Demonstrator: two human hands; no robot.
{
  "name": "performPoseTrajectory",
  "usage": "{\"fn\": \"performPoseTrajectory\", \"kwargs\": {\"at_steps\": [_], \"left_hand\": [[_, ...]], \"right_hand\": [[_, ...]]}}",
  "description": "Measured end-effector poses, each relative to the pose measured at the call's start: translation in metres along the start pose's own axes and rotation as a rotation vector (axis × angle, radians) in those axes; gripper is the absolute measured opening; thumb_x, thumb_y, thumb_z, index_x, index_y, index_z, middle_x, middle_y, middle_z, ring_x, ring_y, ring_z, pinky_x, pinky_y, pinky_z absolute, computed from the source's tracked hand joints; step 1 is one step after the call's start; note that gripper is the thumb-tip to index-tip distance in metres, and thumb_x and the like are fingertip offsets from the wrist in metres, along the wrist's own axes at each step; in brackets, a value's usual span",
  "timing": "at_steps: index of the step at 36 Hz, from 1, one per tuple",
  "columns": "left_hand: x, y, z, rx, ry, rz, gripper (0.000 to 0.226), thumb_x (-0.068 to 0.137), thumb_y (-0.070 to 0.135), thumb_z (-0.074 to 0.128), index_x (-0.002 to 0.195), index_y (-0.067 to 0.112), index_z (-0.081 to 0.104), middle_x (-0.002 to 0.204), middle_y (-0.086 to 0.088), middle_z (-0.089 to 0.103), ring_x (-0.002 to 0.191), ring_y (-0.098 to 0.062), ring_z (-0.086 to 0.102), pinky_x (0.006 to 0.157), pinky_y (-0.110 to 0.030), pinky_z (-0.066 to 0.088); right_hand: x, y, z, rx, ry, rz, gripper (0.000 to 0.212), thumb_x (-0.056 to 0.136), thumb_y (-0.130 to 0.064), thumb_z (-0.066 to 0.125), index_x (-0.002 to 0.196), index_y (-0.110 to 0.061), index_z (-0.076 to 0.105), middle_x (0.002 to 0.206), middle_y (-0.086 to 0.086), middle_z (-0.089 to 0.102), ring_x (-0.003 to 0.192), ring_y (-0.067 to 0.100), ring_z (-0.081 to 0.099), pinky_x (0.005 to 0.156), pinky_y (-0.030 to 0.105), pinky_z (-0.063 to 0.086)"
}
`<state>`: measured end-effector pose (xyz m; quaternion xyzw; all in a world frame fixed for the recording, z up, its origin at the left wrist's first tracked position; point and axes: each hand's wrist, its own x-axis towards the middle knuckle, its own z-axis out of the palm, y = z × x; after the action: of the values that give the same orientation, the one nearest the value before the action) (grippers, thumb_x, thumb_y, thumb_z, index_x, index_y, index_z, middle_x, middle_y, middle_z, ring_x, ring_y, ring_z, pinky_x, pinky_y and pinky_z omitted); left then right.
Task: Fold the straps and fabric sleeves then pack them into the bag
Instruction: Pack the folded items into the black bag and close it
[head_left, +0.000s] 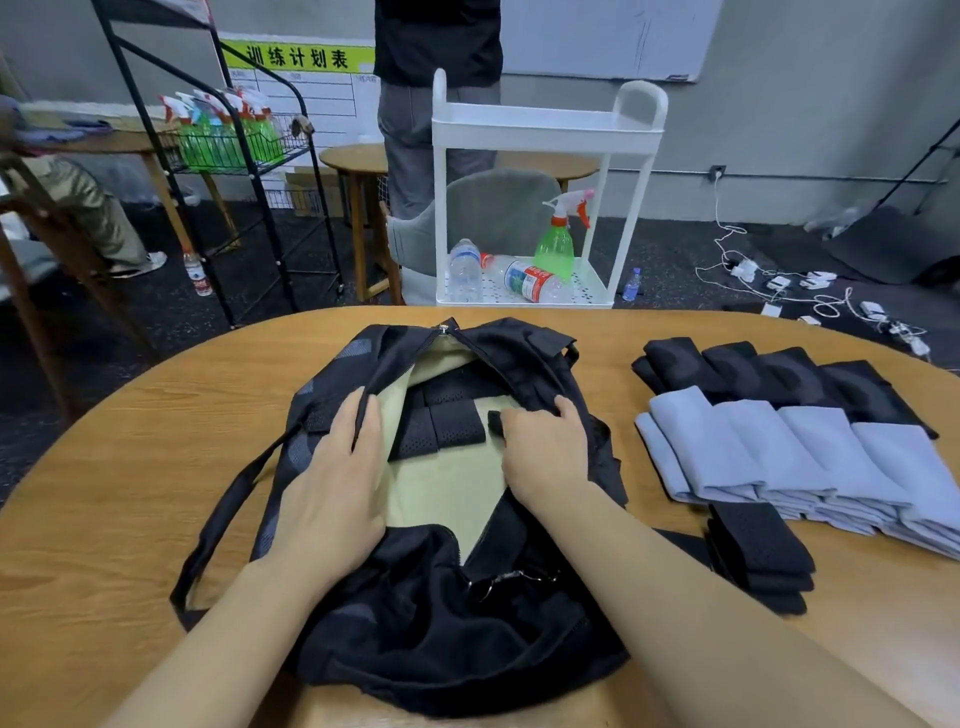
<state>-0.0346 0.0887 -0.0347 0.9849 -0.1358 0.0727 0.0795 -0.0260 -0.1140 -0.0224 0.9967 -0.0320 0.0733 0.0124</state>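
A cluttered workroom lies behind a round wooden table (130, 467): a black wire rack (249, 156) of spray bottles at the left, a white trolley (545, 124) with bottles in the middle, loose cables on the dark floor at the right. On the table, centred before the person, sits the black bag (441, 649), unzipped so its pale lining shows.

The left hand (332, 488) lies on the bag's left flap, its fingers curled over the zipper edge and pulling that side open. Inside, toward the far end, folded black straps (441, 421) lie side by side on the lining. The right hand (545, 452) reaches into the opening from the right, fingers bent around a small dark piece at its fingertips; it seems to be setting another strap down beside the others, though the grip itself is partly hidden.

So packing looks under way, with much left. To the right of the bag a stack of folded straps (758, 551) waits near the front edge, and behind it lie rows of pale blue sleeves (779, 457) and black sleeves (753, 369), all folded. The next move probably calls for letting go inside, then reaching right for the stack while the left hand holds the mouth wide.
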Motion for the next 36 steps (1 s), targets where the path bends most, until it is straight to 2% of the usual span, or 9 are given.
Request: {"fn": "performPoseTrajectory", "kwargs": {"at_steps": [4,9,12,19,28,31,36], "left_hand": [[0.002,-0.001,0.001,0.019,-0.008,-0.007,0.095,0.086,0.007,0.054,0.152,0.017,-0.014,0.157,0.004,-0.025,0.120,-0.017,0.043,0.043,-0.021,0.027],[0.003,-0.002,0.003,-0.016,-0.018,-0.012,0.095,0.085,0.006,0.053,0.153,0.017,-0.013,0.158,0.005,-0.023,0.120,-0.018,0.044,0.044,-0.019,0.027],[0.004,-0.002,0.004,-0.030,-0.019,-0.016,0.094,0.085,0.005,0.052,0.153,0.017,-0.012,0.159,0.005,-0.023,0.120,-0.019,0.045,0.043,-0.020,0.025],[0.006,-0.007,0.007,-0.063,-0.006,-0.020,0.093,0.086,0.006,0.052,0.153,0.019,-0.011,0.158,0.006,-0.023,0.121,-0.021,0.047,0.048,-0.019,0.031],[0.004,-0.002,0.001,-0.028,-0.006,-0.009,0.094,0.087,0.006,0.054,0.153,0.019,-0.012,0.158,0.006,-0.023,0.131,-0.022,0.039,0.056,-0.022,0.040],[0.004,-0.001,-0.001,-0.007,-0.013,-0.015,0.095,0.087,0.007,0.055,0.153,0.018,-0.013,0.159,0.004,-0.023,0.135,-0.022,0.036,0.062,-0.024,0.044],[0.003,-0.001,-0.002,0.012,-0.017,-0.010,0.098,0.085,0.007,0.060,0.155,0.016,-0.009,0.161,0.002,-0.019,0.133,-0.025,0.038,0.057,-0.024,0.040]], "right_hand": [[0.013,0.003,0.009,-0.093,-0.071,-0.037,0.021,0.091,-0.005,0.041,0.102,-0.015,0.056,0.084,0.000,0.051,0.090,0.022,0.059,0.120,0.041,0.004],[0.029,0.005,0.014,-0.177,-0.089,-0.122,0.025,0.091,-0.007,0.043,0.114,-0.012,0.051,0.104,0.003,0.058,0.096,0.023,0.059,0.121,0.046,0.003],[0.034,0.010,0.017,-0.202,-0.089,-0.184,0.033,0.091,-0.006,0.040,0.122,-0.012,0.048,0.108,0.003,0.056,0.100,0.022,0.058,0.121,0.045,0.004],[0.032,0.019,0.018,-0.248,-0.074,-0.257,0.032,0.092,-0.006,0.035,0.123,-0.011,0.044,0.110,0.003,0.054,0.100,0.023,0.057,0.118,0.044,0.010],[0.018,0.019,0.008,-0.266,-0.104,-0.283,0.031,0.094,-0.010,0.035,0.124,-0.011,0.046,0.114,0.002,0.054,0.118,0.022,0.048,0.118,0.046,0.009],[0.009,0.021,0.000,-0.221,-0.083,-0.293,0.036,0.094,-0.009,0.037,0.129,-0.012,0.045,0.120,0.000,0.053,0.128,0.020,0.041,0.118,0.047,0.005],[-0.021,0.029,-0.024,-0.050,0.014,-0.269,0.037,0.090,-0.003,0.038,0.124,-0.015,0.048,0.120,-0.002,0.056,0.131,0.017,0.041,0.116,0.039,0.005]]}}
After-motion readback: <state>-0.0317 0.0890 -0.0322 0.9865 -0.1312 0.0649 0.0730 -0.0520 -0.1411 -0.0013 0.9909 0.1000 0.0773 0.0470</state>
